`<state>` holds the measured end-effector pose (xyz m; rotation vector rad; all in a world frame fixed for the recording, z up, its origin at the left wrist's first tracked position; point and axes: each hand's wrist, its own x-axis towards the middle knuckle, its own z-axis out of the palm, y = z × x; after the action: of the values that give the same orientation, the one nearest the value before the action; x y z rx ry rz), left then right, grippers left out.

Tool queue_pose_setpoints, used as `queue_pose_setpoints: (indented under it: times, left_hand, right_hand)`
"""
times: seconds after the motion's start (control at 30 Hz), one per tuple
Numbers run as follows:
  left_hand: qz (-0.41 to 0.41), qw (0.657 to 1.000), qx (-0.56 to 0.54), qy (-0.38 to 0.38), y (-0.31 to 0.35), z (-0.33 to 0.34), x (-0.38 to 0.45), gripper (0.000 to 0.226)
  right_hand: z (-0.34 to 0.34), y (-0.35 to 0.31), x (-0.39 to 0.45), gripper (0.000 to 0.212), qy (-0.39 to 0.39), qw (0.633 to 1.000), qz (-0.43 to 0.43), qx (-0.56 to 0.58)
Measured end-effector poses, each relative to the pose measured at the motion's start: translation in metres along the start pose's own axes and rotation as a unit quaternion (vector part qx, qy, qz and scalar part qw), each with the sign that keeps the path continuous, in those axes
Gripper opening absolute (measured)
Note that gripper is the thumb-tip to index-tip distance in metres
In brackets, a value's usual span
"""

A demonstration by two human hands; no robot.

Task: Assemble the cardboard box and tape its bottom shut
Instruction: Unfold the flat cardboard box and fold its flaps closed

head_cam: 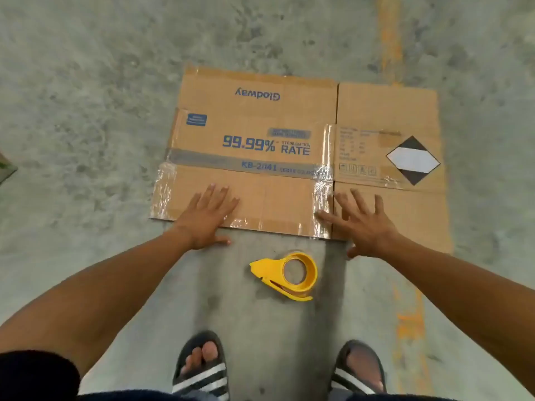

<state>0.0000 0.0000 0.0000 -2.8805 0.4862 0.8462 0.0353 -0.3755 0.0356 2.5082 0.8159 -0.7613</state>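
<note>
A flattened brown cardboard box (260, 125) lies on the concrete floor, printed "99.99% RATE" in blue, with old clear tape along its edges and folds. My left hand (207, 217) rests flat, fingers spread, on the near edge of its left flap. My right hand (363, 224) hovers or rests with fingers spread over the near edge by the slit between the two flaps. A yellow tape dispenser (289, 274) with a roll in it lies on the floor just in front of the box, between my hands. Neither hand holds anything.
My feet in black striped sandals (202, 369) stand on the grey concrete floor (86, 111) close behind the dispenser. A faded orange painted line (389, 33) runs along the right side. Some cardboard-like edge (7, 169) pokes in at the far left.
</note>
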Motion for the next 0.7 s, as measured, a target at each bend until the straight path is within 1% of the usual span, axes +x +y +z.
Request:
queue_pose_setpoints:
  times: [0.03, 0.1, 0.17, 0.23, 0.27, 0.4, 0.47, 0.53, 0.6, 0.63, 0.67, 0.7]
  left_hand:
    - [0.019, 0.999, 0.028, 0.004, -0.004, 0.004, 0.003, 0.107]
    - [0.046, 0.996, 0.075, -0.004, -0.015, 0.004, 0.009, 0.109]
    - [0.057, 0.994, 0.095, -0.013, -0.026, -0.002, 0.016, 0.110]
    - [0.069, 0.992, 0.108, -0.025, -0.029, -0.010, 0.022, 0.104]
    - [0.068, 0.991, 0.112, -0.034, -0.029, -0.014, 0.022, 0.099]
    - [0.081, 0.993, 0.089, -0.018, -0.037, -0.031, 0.015, 0.082]
    - [0.080, 0.996, 0.038, 0.032, -0.049, -0.039, 0.010, 0.072]
    - [0.040, 0.993, -0.013, 0.111, -0.059, -0.046, 0.003, 0.066]
    - [-0.044, 0.982, -0.026, 0.180, -0.068, -0.052, -0.002, 0.072]
    - [-0.097, 0.972, -0.036, 0.213, -0.070, -0.054, -0.004, 0.078]
    - [-0.152, 0.954, -0.066, 0.251, -0.070, -0.056, -0.006, 0.087]
    - [-0.199, 0.926, -0.121, 0.296, -0.069, -0.059, -0.008, 0.098]
  right_hand:
    - [0.005, 0.003, 0.003, 0.124, -0.010, 1.000, -0.003, -0.014]
    - [0.010, 0.008, 0.006, 0.127, -0.015, 1.000, -0.005, -0.026]
    - [0.017, 0.014, 0.011, 0.123, -0.011, 0.999, -0.028, -0.023]
    - [0.015, 0.015, 0.012, 0.114, -0.020, 0.998, -0.051, -0.023]
    - [0.010, 0.014, 0.011, 0.109, -0.029, 0.998, -0.049, -0.021]
    - [-0.006, 0.019, 0.005, 0.097, -0.003, 0.999, -0.039, 0.007]
    - [-0.016, 0.031, 0.001, 0.091, 0.002, 0.998, -0.026, 0.057]
    - [-0.028, 0.043, -0.001, 0.084, 0.017, 0.995, -0.025, 0.099]
    - [-0.043, 0.053, 0.000, 0.078, 0.035, 0.990, -0.024, 0.136]
    - [-0.051, 0.058, 0.000, 0.076, 0.039, 0.987, -0.017, 0.154]
    - [-0.060, 0.061, -0.002, 0.075, 0.043, 0.985, -0.008, 0.165]
    - [-0.067, 0.066, -0.002, 0.075, 0.051, 0.983, 0.000, 0.176]
